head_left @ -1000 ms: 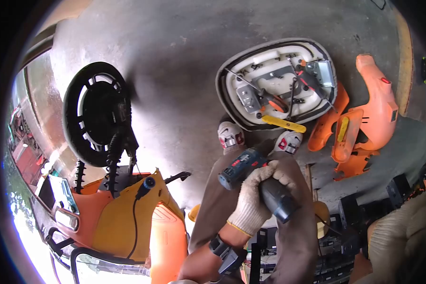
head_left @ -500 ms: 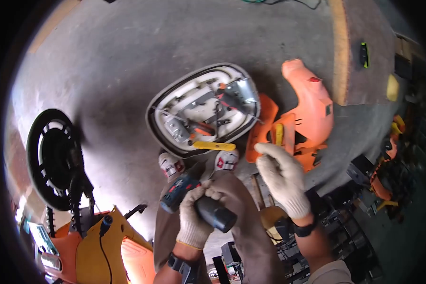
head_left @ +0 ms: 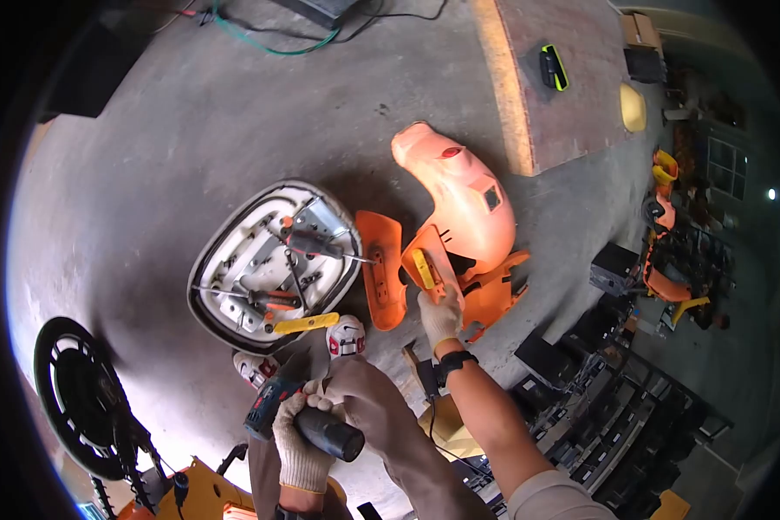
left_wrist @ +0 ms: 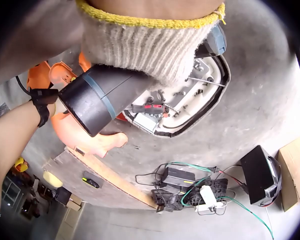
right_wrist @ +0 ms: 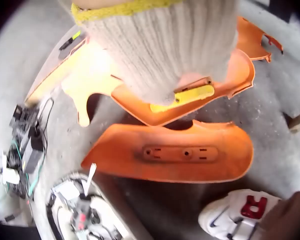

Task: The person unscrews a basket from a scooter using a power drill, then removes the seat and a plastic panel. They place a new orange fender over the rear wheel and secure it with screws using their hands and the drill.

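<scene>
My gloved left hand (head_left: 302, 446) holds a blue and black cordless drill (head_left: 269, 406) by its handle, over my legs. The dark base of that tool fills the middle of the left wrist view. At the floor parts, my gloved right hand (head_left: 440, 317) reaches the near end of an orange trough-shaped panel (head_left: 445, 260). A yellow strip (right_wrist: 197, 95) lies inside this panel, partly covered by the glove in the right wrist view. The right fingers are mostly hidden, so I cannot tell whether they grip the panel. Beside it lies another orange panel (right_wrist: 180, 152), hollow side up.
An upturned grey-rimmed shell (head_left: 201, 303) with screwdrivers and screws stands by my shoes, a yellow bar (head_left: 306, 323) at its edge. Behind the panels lies a big orange body cover (head_left: 472, 208). Left is a black wheel (head_left: 48, 390); dark boxes (head_left: 550, 360) stand right.
The view has swung right. My right hand has come in from the lower right and reached out to the orange panel. The drill stays in my left hand.
</scene>
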Tool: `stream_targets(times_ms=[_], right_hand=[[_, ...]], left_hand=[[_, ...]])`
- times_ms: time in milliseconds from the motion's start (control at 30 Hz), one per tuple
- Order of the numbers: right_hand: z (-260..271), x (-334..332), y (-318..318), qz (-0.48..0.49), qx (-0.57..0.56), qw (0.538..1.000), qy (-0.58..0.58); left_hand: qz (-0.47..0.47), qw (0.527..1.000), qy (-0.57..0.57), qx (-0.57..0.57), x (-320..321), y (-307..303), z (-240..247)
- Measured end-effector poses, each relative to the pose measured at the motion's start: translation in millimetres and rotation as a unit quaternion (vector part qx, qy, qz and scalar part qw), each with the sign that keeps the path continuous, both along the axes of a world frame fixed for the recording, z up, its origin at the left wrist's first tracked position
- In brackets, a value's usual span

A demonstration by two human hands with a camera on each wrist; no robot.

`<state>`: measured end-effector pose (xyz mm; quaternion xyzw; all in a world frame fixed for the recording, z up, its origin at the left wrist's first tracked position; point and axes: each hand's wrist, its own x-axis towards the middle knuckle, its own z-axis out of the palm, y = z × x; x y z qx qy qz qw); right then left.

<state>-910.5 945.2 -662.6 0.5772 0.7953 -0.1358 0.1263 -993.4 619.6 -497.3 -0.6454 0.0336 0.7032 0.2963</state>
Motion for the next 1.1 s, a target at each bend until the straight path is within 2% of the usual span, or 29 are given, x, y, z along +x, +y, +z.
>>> stream_targets(times_ms=[33,100,133,167,200,300,333,433,467,567,667,800,867,933,1000,1033,1067,1100], right_hand=[[-2.3,-2.6,22.0,-0.105,-0.082,0.990,0.048],[-7.0,-7.6,66.0,-0.337,-0.189,0.914,0.126],[0.3,-17.2,72.9,-0.444,-0.198,0.839,0.244],[7.0,-27.3,79.7,-0.535,-0.202,0.739,0.354],[8.3,-32.9,91.8,-0.555,-0.194,0.714,0.380],[7.0,-46.9,121.3,-0.548,-0.305,0.640,0.445],[8.3,-55.6,121.6,-0.551,-0.354,0.580,0.484],[11.7,-80.9,113.0,-0.563,-0.358,0.558,0.494],[14.0,-88.5,110.3,-0.592,-0.297,0.575,0.481],[9.2,-83.2,128.1,-0.569,-0.282,0.589,0.499],[36.6,-99.9,149.9,-0.510,-0.324,0.500,0.620],[53.5,-132.7,206.5,-0.450,-0.321,0.489,0.675],[71.3,-143.2,217.0,-0.420,-0.328,0.485,0.693],[115.2,-148.8,196.3,-0.409,-0.356,0.498,0.677],[176.0,-147.3,165.6,-0.411,-0.382,0.520,0.644],[206.7,-143.1,151.2,-0.410,-0.392,0.532,0.629],[240.4,-137.8,132.6,-0.438,-0.388,0.541,0.604],[260.4,-124.7,118.5,-0.416,-0.408,0.550,0.598]], left_hand=[[-0.003,1.000,-0.001,-0.005,0.2,-0.2,0.1],[0.014,1.000,0.001,0.016,4.1,-4.2,-4.2],[0.016,1.000,0.006,0.025,3.8,-5.4,-5.9],[0.018,0.999,0.012,0.032,3.7,-4.1,-7.1],[0.017,0.999,0.019,0.039,1.3,-3.5,-4.9],[0.015,0.999,0.018,0.033,-3.9,-4.7,-4.3],[0.041,0.998,-0.009,0.055,-8.5,-4.7,-1.4],[0.047,0.996,-0.004,0.069,-16.1,-5.5,1.6],[0.018,0.998,0.016,0.064,-22.6,-4.6,9.3],[0.061,0.996,-0.009,0.061,-33.4,-4.1,21.8],[0.034,0.998,0.036,0.034,-33.9,0.6,26.8],[-0.023,0.996,0.051,0.068,-32.0,-2.5,21.7],[-0.078,0.994,0.059,0.038,-25.3,-1.9,25.7],[-0.143,0.987,0.063,0.022,-21.9,-3.1,37.3],[-0.151,0.983,0.088,0.050,-10.0,-12.6,65.7],[-0.142,0.982,0.105,0.064,-5.5,-18.4,87.2],[-0.189,0.974,0.113,0.054,-1.9,-29.9,115.1],[-0.210,0.966,0.151,0.014,-0.2,-36.4,151.0]])
